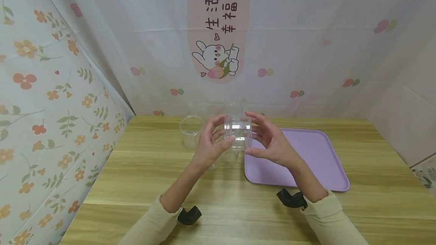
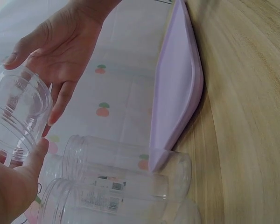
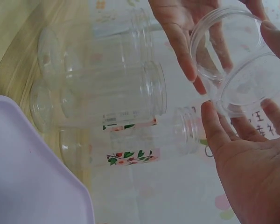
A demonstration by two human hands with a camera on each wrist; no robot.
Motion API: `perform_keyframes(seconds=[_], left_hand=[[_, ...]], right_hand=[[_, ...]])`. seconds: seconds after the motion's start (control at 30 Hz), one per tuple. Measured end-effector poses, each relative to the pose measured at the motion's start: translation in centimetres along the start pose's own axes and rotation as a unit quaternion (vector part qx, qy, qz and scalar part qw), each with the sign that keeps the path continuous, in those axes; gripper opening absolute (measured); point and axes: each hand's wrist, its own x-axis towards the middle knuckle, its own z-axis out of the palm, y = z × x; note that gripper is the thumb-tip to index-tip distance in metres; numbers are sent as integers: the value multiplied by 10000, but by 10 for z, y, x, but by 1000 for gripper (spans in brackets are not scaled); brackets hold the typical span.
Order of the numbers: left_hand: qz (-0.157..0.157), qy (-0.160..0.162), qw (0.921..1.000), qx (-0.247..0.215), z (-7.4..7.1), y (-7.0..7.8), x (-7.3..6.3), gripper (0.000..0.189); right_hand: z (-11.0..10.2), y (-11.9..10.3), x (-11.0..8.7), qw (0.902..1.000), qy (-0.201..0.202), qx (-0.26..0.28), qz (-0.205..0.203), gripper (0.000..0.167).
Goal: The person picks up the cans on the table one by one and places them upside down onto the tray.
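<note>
A clear plastic jar (image 1: pixel 238 133) lies sideways in the air between both hands, above the table. My left hand (image 1: pixel 208 146) holds it at the threaded mouth end, thumb on the near side and fingers on the far side. At the base end my right hand (image 1: pixel 274 143) grips it between thumb and fingers. The right wrist view shows the jar (image 3: pixel 238 60) without a lid, and I see nothing inside it. Behind and below it stand several more clear jars (image 1: pixel 191 133), upright on the table; some are partly hidden by the left hand.
A lilac tray (image 1: pixel 316 154) lies on the wooden table (image 1: pixel 238 211), right of the jars and under the right forearm. One standing jar carries a label with a barcode and flower print (image 3: pixel 133 156). A patterned curtain (image 1: pixel 153 41) hangs behind the table.
</note>
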Motion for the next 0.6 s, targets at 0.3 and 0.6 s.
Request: perform_keyframes(seconds=[0.3,0.6], left_hand=[[-135,-153,9996,169,-2,-2,-2,72],[-210,-412,9987,221,-7,1,-3,76]], right_hand=[[0,2,-2,9999,25,-73,-72,93],[-2,2,-5,9998,51,-182,21,94]])
